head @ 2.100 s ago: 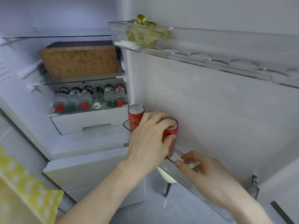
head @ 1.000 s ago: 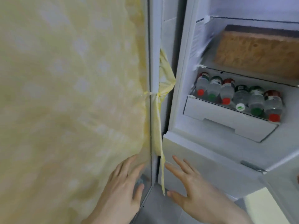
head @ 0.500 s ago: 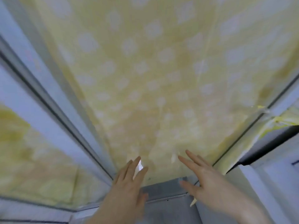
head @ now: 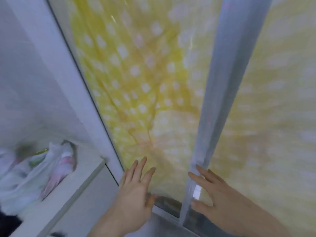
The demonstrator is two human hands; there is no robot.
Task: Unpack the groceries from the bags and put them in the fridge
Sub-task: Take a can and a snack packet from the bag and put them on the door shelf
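While both hands, left hand (head: 135, 189), right hand (head: 213, 189), hover flat-fingered, empty; glossy glass panes (head: 153, 82), dotted yellow curtain (head: 136, 69), crinkly plastic bag (head: 34, 173).

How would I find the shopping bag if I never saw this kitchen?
Start at the big fridge doors covered in yellow cloth with white dots, where both hands press flat. Look to their left, past the door edge, to the pale counter. The white plastic bag slumps there, crinkly and see-through, showing blurry pink and green things inside.

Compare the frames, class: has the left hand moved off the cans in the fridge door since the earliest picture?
Yes. The left hand now lies open on the yellow dotted door front, left of the pale strip; no cans show.
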